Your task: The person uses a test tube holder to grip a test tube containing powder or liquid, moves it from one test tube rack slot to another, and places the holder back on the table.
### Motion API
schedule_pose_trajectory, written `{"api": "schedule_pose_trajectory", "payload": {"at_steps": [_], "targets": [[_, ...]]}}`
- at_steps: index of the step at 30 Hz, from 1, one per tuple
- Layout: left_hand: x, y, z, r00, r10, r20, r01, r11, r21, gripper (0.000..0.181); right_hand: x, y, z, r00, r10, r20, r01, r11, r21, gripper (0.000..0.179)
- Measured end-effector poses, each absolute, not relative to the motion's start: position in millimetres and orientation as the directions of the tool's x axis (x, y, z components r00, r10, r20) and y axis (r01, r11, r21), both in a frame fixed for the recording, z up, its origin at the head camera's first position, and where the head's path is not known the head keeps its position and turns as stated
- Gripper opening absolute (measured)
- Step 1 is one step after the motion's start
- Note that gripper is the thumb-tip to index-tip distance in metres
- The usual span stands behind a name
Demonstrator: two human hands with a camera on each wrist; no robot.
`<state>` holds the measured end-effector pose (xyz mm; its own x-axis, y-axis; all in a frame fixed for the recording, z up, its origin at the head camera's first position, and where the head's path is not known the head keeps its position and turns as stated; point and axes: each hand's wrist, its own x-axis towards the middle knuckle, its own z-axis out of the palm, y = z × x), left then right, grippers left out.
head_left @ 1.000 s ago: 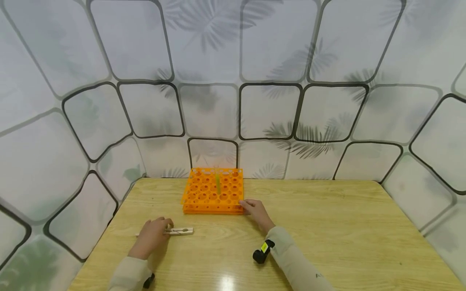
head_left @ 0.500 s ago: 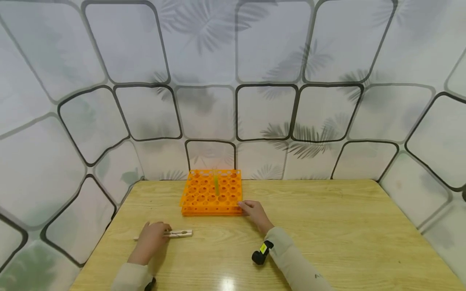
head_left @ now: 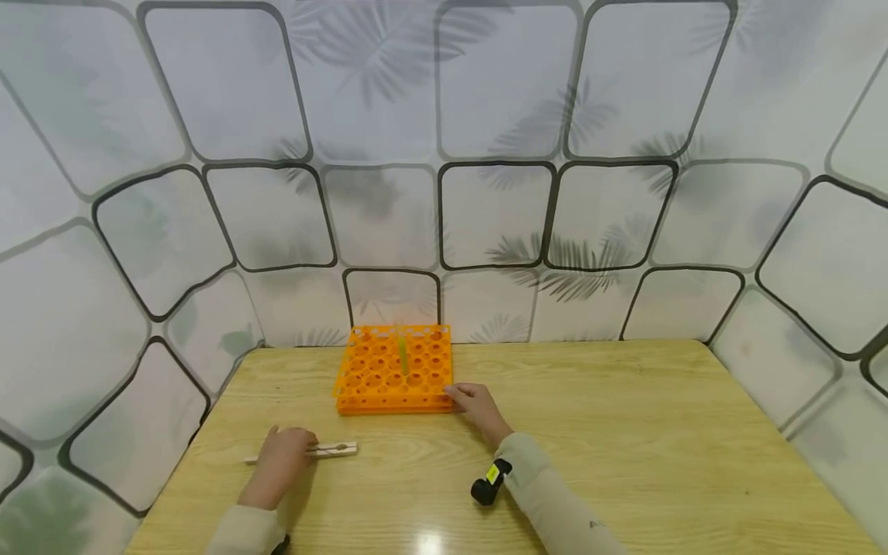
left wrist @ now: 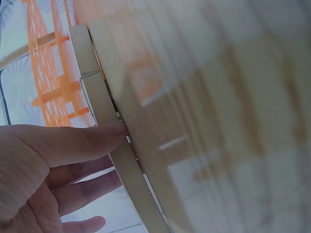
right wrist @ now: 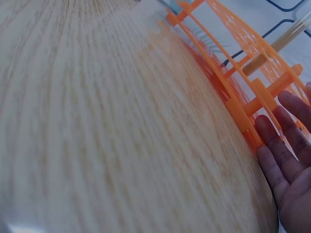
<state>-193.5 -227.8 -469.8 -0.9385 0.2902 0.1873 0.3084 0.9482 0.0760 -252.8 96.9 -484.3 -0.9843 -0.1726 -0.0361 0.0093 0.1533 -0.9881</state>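
Note:
My left hand (head_left: 283, 456) pinches a wooden test tube clamp (head_left: 340, 449) near the front left of the table. The left wrist view shows its thumb on the near side of the clamp (left wrist: 99, 94) and other fingers behind. An orange test tube rack (head_left: 395, 401) with rows of round holes stands at the back of the table. One glass test tube (head_left: 403, 356) with yellow-green contents stands upright in it. My right hand (head_left: 482, 412) touches the rack's front right corner. In the right wrist view, its fingers (right wrist: 269, 133) lie fairly straight against the rack's side.
The light wood table (head_left: 610, 439) reaches back to a wall (head_left: 499, 216) of patterned cloth or paper, which also stands along both sides. A black wrist camera (head_left: 489, 484) with a yellow label sits on the right wrist.
The whole scene has shifted a little left in the head view. My left hand and the clamp have dipped slightly, the clamp tilting a bit. The right hand stays at the rack.

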Motion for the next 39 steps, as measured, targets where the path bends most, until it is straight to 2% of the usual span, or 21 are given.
{"api": "schedule_pose_trajectory", "payload": {"at_steps": [16, 26, 34, 39], "targets": [[-196, -234, -469, -0.943, 0.309, 0.123, 0.320, 0.945, 0.074, 0.020, -249, 90, -487, -0.983, -0.181, -0.038, 0.010, 0.152, -0.988, 0.033], [-197, -234, -467, -0.936, 0.323, 0.139, 0.335, 0.939, 0.079, 0.019, -249, 90, -483, -0.981, -0.192, -0.031, -0.001, 0.168, -0.986, 0.034], [-201, -232, -466, -0.939, 0.329, 0.102, 0.339, 0.935, 0.104, 0.025, -268, 95, -511, -0.985, -0.166, -0.049, 0.022, 0.162, -0.986, 0.036], [-200, -230, -466, -0.941, 0.328, 0.079, 0.335, 0.936, 0.110, 0.021, -268, 98, -509, -0.985, -0.165, -0.053, 0.026, 0.161, -0.987, 0.036]]}}
